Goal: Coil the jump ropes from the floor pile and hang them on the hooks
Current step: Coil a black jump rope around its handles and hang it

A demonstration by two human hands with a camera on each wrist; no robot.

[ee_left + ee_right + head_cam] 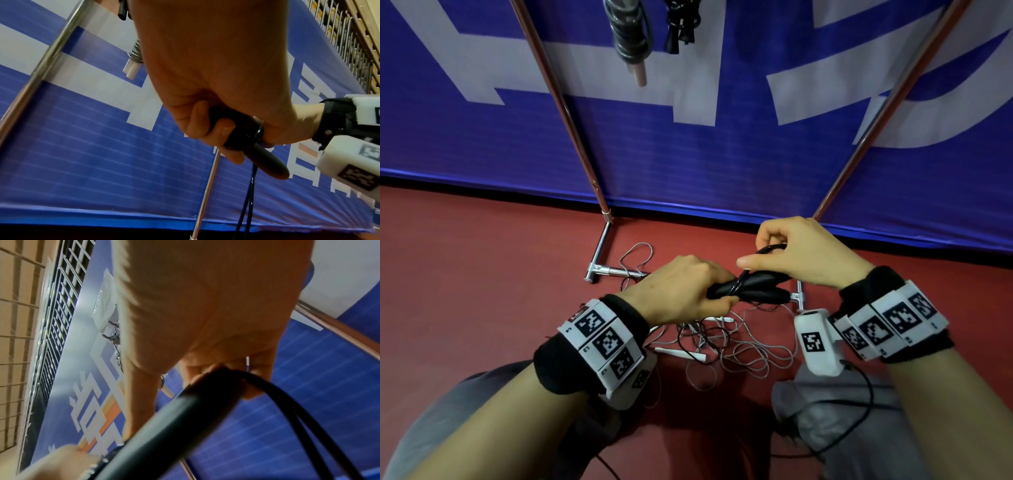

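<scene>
Done: two coiled ropes (631,32) hung above your grip | In hand: left hand (681,291) clasped black handles (750,289), right hand (801,251) pinched cord (770,247) | Left: floor pile (722,342) below.

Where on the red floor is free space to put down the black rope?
Bare red floor lies left of the chrome rack foot, below the blue banner. It is crowded under both hands, where the tangled pale and dark ropes lie.
</scene>
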